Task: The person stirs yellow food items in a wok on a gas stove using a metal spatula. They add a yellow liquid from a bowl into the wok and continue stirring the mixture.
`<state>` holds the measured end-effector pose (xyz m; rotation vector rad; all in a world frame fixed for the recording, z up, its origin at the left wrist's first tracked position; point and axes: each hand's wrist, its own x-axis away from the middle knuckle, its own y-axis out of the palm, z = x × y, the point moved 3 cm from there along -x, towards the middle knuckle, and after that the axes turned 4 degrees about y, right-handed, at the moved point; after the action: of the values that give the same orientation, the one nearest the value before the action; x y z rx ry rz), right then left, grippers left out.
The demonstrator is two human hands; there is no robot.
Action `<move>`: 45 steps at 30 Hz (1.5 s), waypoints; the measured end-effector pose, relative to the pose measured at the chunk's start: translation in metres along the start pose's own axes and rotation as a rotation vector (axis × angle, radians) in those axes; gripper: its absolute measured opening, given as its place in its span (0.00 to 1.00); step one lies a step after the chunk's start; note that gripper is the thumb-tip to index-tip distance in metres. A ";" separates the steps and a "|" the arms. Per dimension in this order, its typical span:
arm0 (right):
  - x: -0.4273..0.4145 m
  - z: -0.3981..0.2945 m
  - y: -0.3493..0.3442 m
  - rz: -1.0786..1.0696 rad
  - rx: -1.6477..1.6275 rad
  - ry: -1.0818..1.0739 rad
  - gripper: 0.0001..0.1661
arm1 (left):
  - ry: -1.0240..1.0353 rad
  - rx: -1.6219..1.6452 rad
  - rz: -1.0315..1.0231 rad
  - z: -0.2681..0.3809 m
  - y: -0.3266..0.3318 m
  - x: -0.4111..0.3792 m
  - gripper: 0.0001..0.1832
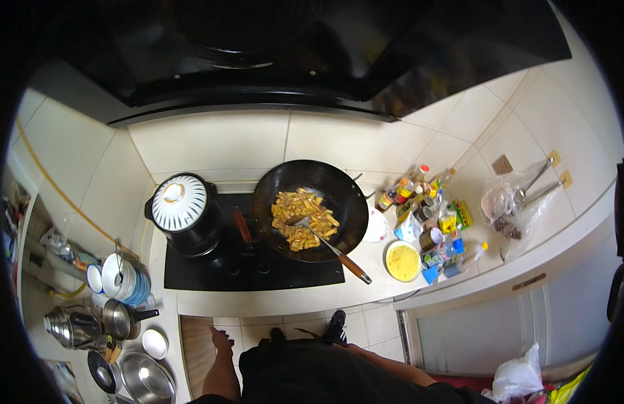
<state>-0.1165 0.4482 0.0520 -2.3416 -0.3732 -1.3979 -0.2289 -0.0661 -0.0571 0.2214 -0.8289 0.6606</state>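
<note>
My left hand [222, 337] hangs low beside the wooden cabinet front [196, 348], with nothing seen in it. At my waist, my right hand [345, 347] is mostly hidden against my dark clothing, so its fingers cannot be made out. Before me, a black wok [349, 202] stands on the black glass hob [301, 275]. It holds browned, cut-up food [304, 214]. A metal spatula with a wooden handle [355, 267] rests in the food, its handle over the wok's front rim. Left of the wok is a black pot [190, 240] under a white striped lid [179, 202].
Right of the hob are a white plate [376, 226], a bowl of yellow food [403, 261] and several seasoning bottles [404, 189]. Stacked bowls [119, 275], a small saucepan [118, 319] and a steel basin [146, 380] crowd the left counter. A range hood [251, 96] overhangs the hob.
</note>
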 end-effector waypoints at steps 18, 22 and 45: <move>-0.032 -0.005 -0.018 -0.019 0.795 -0.312 0.20 | 0.538 -1.436 -0.425 -0.110 -0.093 0.037 0.30; -0.004 -0.007 -0.003 -0.044 0.472 -0.244 0.23 | 0.582 -1.241 -0.204 -0.062 -0.078 0.010 0.32; -0.038 0.120 0.013 0.082 0.550 -0.165 0.27 | 0.407 -1.083 -0.430 -0.059 -0.020 -0.017 0.33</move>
<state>-0.0347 0.4903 -0.0353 -1.9873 -0.6134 -0.9162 -0.1893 -0.0643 -0.1078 -0.6846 -0.6158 -0.2005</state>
